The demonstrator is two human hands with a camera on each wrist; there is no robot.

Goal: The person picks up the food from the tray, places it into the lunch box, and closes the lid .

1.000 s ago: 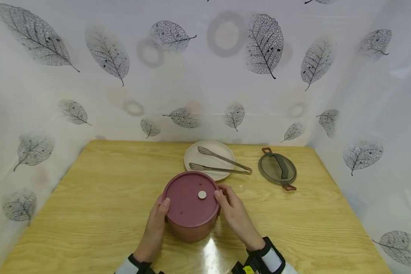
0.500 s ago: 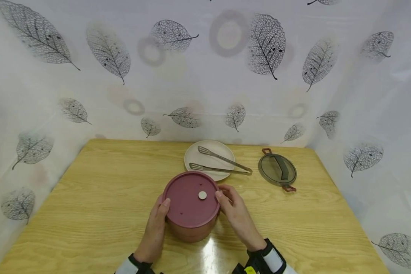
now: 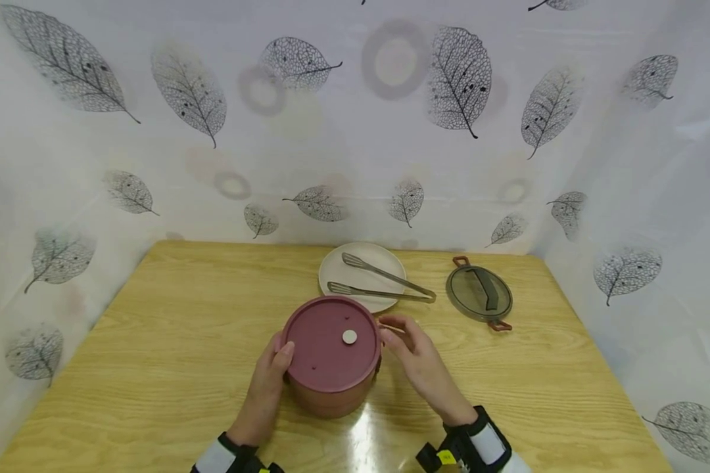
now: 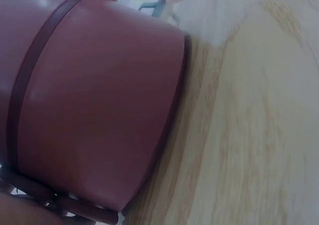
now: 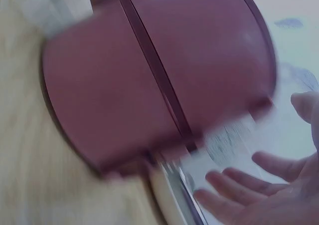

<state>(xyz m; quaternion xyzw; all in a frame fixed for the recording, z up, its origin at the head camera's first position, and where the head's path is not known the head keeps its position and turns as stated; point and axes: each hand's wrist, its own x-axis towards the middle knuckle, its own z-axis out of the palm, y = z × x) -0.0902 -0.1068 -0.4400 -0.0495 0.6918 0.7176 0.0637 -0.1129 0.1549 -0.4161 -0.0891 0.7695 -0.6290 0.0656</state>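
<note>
A round, maroon lidded pot stands on the wooden table in the head view. Its lid carries a white round knob. My left hand grips the pot's left side, thumb over the lid's rim and fingers hidden behind the wall. In the left wrist view the pot's wall shows a dark band, with a side handle low at the left. My right hand is at the pot's right edge. The right wrist view shows its fingers spread and apart from the pot.
Behind the pot lies a white plate with metal tongs across it. To the right is a round grey-green lid-like piece with two red-brown handles and a dark bar. A leaf-patterned sheet surrounds the table.
My right hand has let go of the pot's right side and shifted slightly right. My left hand keeps its grip, and the pot stays in place.
</note>
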